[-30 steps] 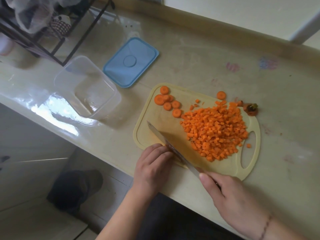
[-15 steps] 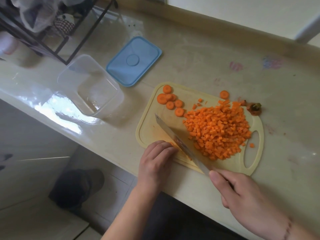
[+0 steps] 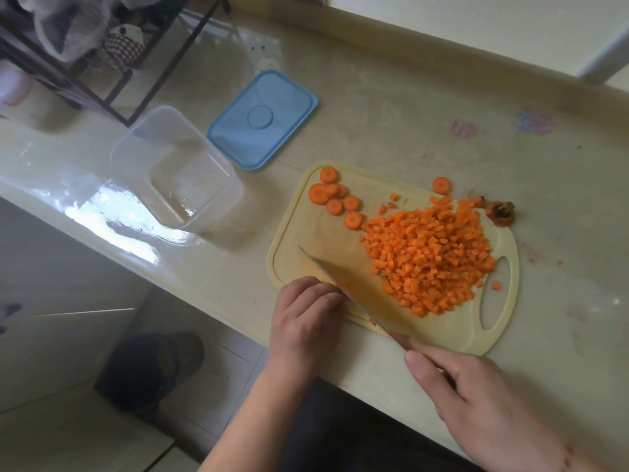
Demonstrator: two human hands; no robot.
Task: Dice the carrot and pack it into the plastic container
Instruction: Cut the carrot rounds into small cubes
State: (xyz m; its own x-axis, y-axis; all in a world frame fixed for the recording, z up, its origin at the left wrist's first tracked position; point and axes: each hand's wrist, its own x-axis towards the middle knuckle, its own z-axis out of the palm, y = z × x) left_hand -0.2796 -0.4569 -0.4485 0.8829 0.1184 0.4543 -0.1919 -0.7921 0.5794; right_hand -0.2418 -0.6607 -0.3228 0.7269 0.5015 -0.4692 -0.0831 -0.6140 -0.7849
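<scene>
Knife (image 3: 343, 291) in right hand (image 3: 476, 400) grip; left hand (image 3: 306, 318) curled shut beside blade on board (image 3: 306, 240).

Long pale-beige glossy countertop (image 3: 391, 107) running diagonally across the view, faintly stained with pink and purple smudges (image 3: 536, 121) toward the far right. Raised beige ledge (image 3: 425, 49) along the back edge, meeting a plain off-white wall (image 3: 459, 18). Bright daylight glare (image 3: 115, 219) pooled on the near left of the surface. Black metal wire rack (image 3: 112, 83) at the upper left, holding blurred cloth or bags. Below the counter edge, light tiled floor (image 3: 221, 379) with a dark, indistinct shape (image 3: 149, 366) resting on it.
</scene>
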